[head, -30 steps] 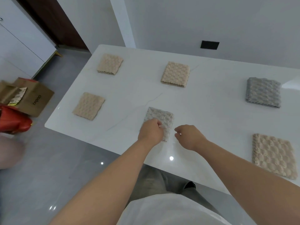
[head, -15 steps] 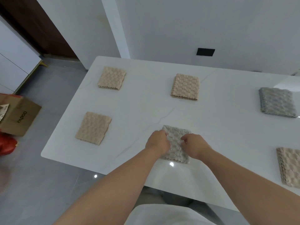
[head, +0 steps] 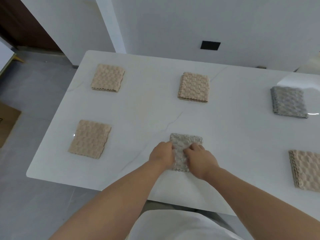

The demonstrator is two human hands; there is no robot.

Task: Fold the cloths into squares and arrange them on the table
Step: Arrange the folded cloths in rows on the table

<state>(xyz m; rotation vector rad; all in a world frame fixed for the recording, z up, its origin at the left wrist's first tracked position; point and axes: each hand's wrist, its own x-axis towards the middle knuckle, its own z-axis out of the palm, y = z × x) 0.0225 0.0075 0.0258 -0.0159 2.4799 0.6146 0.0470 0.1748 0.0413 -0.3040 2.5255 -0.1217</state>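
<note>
1. Cloths lie folded on the white marble-look table (head: 225, 129), six in all, set out in two rows of three and well apart from one another.
2. Far row: a beige cloth (head: 107, 78) at the left, a second beige cloth (head: 194, 87) in the middle, a grey cloth (head: 288, 102) at the right.
3. Near row: a third beige cloth (head: 89, 138) at the left, a small grey cloth (head: 183, 144) in the middle under the hands, and a fourth beige cloth (head: 305, 170) at the right, cut off by the picture's edge.
4. Each cloth has a bumpy, waffle-like weave; the folded layers show at the scalloped edges.
5. The left hand (head: 161, 155) rests on the left edge of the small grey cloth, fingers curled together onto the fabric. Whether they pinch the edge or only press on it cannot be told.
6. The right hand (head: 200, 160) lies over the cloth's right half, fingers bent and close together, tips pressing down near its middle.
7. The two hands nearly touch above the cloth, which lies flat on the table near its front edge.
8. A black wall plate (head: 210, 45) sits on the white wall behind the table.
9. A cardboard box (head: 7, 122) stands on the grey floor at the left.
</note>
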